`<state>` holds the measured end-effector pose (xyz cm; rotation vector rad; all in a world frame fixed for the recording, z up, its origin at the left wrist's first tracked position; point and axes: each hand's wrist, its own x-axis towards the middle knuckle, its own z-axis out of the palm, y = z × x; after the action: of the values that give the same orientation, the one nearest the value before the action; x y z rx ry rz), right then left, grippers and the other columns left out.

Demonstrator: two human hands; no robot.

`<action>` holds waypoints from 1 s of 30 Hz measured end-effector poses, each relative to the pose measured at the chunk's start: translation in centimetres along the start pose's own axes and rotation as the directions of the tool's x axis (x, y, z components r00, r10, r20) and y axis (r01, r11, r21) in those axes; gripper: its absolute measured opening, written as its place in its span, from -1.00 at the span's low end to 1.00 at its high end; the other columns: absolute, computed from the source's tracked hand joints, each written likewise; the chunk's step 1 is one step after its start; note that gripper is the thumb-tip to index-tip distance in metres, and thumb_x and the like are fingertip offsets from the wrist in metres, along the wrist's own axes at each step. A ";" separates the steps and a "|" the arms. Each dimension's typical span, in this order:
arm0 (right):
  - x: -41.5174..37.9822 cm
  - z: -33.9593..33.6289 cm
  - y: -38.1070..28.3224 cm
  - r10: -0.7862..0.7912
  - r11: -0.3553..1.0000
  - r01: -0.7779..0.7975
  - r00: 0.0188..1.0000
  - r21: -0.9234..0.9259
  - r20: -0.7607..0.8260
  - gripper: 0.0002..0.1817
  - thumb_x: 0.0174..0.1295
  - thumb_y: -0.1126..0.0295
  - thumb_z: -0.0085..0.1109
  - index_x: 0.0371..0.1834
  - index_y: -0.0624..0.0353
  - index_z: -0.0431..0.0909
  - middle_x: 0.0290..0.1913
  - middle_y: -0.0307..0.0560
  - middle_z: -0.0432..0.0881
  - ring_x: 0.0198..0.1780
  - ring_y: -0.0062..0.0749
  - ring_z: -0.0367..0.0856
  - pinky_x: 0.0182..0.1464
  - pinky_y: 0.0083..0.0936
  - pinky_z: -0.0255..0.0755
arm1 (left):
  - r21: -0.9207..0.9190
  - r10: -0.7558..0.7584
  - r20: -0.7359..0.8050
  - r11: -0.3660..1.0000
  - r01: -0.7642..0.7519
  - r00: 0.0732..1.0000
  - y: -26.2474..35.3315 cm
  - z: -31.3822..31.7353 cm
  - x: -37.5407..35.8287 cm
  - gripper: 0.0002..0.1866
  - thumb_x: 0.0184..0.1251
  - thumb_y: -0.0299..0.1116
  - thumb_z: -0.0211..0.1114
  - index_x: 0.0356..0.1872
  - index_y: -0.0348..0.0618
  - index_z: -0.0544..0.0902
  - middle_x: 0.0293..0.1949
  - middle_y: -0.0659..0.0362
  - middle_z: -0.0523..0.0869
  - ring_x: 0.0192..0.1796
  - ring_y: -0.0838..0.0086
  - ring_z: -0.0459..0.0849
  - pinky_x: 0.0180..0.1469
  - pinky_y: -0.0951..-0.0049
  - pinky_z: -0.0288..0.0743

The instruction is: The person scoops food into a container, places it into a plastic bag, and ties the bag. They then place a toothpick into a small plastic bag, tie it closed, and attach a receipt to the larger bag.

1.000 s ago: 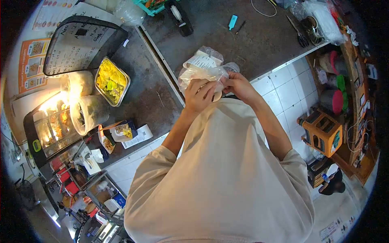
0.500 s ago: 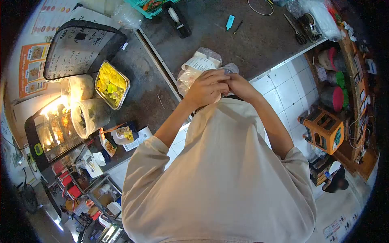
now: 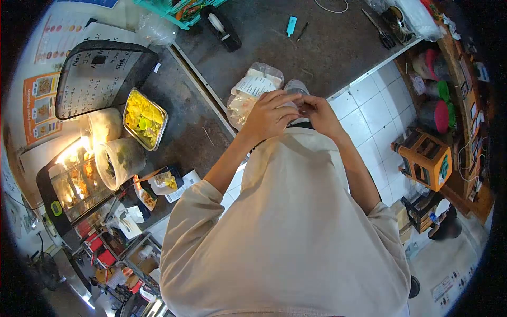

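At the table's front edge my left hand [image 3: 272, 113] and my right hand [image 3: 319, 113] meet, fingers bent and pressed together around something too small and hidden to name. A clear plastic bag [image 3: 245, 105] with food in it and a white printed label [image 3: 256, 85] lies just beyond my left hand. Behind the fingertips stands a clear plastic cup or container [image 3: 296, 87], partly covered by my hands.
A metal tray of yellow food [image 3: 143, 117] lies at the left, near a lit display case [image 3: 74, 174] and a clear tub [image 3: 124, 158]. Farther back are a tape dispenser [image 3: 221, 29], a cyan highlighter [image 3: 291, 26] and scissors [image 3: 380, 31]. An orange stool [image 3: 425, 158] stands right.
The view has shifted slightly. My right hand's fingers have lifted and moved a little apart from my left hand, and more of the clear container shows behind them.
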<state>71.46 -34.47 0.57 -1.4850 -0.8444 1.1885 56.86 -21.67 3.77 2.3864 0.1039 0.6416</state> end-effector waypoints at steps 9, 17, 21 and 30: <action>-1.0 1.7 -2.4 -0.271 0.853 0.108 0.927 -0.510 -0.257 -0.61 -0.12 0.72 0.10 -0.14 0.29 0.61 -0.18 0.20 0.62 -0.16 0.18 0.63 -0.18 -0.21 0.50 | -0.038 -0.080 0.018 0.996 0.081 0.997 -0.3 0.6 0.3 -0.86 -0.05 -0.49 0.37 -0.39 -0.14 0.72 0.04 0.20 0.68 0.01 0.23 0.59 0.08 0.33 0.48; -0.5 1.0 -4.0 -0.404 0.591 0.109 0.897 -0.799 -0.177 -0.66 -0.18 0.71 0.17 -0.23 0.27 0.63 -0.27 0.07 0.58 -0.09 0.10 0.49 -0.05 -0.15 0.44 | -0.098 -0.174 0.026 0.980 0.176 0.984 -0.5 0.6 2.0 -0.88 0.01 -0.45 0.36 -0.37 -0.17 0.73 -0.02 0.20 0.69 -0.02 0.25 0.57 0.09 0.31 0.44; 0.9 -0.1 -4.2 -0.438 0.627 0.168 0.884 -0.760 -0.166 -0.66 -0.19 0.73 0.14 -0.26 0.28 0.61 -0.27 0.07 0.58 -0.10 0.08 0.50 -0.05 -0.13 0.43 | -0.192 -0.237 -0.020 0.954 0.229 0.971 -1.1 0.4 2.7 -0.87 0.06 -0.41 0.37 -0.35 -0.20 0.72 -0.06 0.17 0.70 -0.02 0.22 0.57 0.09 0.28 0.43; 4.4 -0.7 -1.3 -0.033 0.986 0.109 0.867 0.125 -0.497 -0.75 0.15 0.60 0.26 -0.09 0.23 0.53 -0.30 -0.20 0.60 -0.24 -0.58 0.54 -0.15 -0.63 0.42 | -0.231 -0.353 -0.032 0.913 0.337 0.935 -2.4 0.9 3.2 -0.84 0.13 -0.39 0.41 -0.30 -0.22 0.69 -0.15 0.09 0.71 -0.06 0.23 0.62 0.04 0.30 0.43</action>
<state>73.43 -30.23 0.69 -1.5232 -0.4427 0.7417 60.29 -19.58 2.98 2.0594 0.4530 0.5394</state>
